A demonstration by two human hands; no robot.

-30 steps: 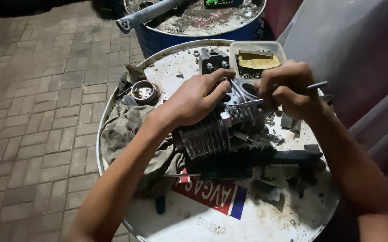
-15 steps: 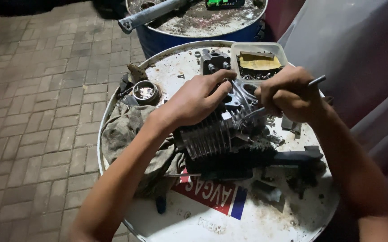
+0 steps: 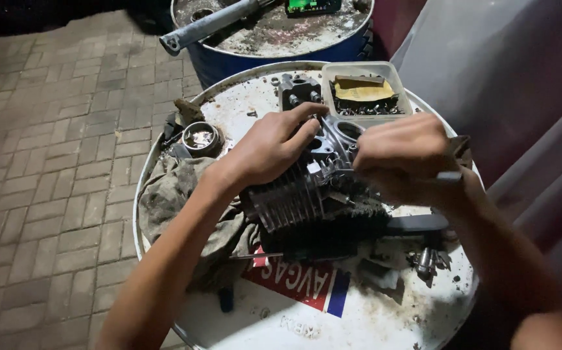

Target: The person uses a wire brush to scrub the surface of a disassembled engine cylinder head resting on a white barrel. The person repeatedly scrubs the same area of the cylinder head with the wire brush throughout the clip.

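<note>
Left hand (image 3: 271, 152) fingers spread flat, pressing the finned engine block (image 3: 307, 194) at frame centre. Right hand (image 3: 401, 162) fingers clenched on a thin tool (image 3: 451, 175) against the block's right side. Below, white drum lid (image 3: 384, 317); greasy rag (image 3: 177, 194) left, plastic tray (image 3: 364, 91) top.

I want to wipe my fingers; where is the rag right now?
In the head view the dirty rag lies on the left side of the white drum top, under the left forearm, just below the small round metal part.
</note>
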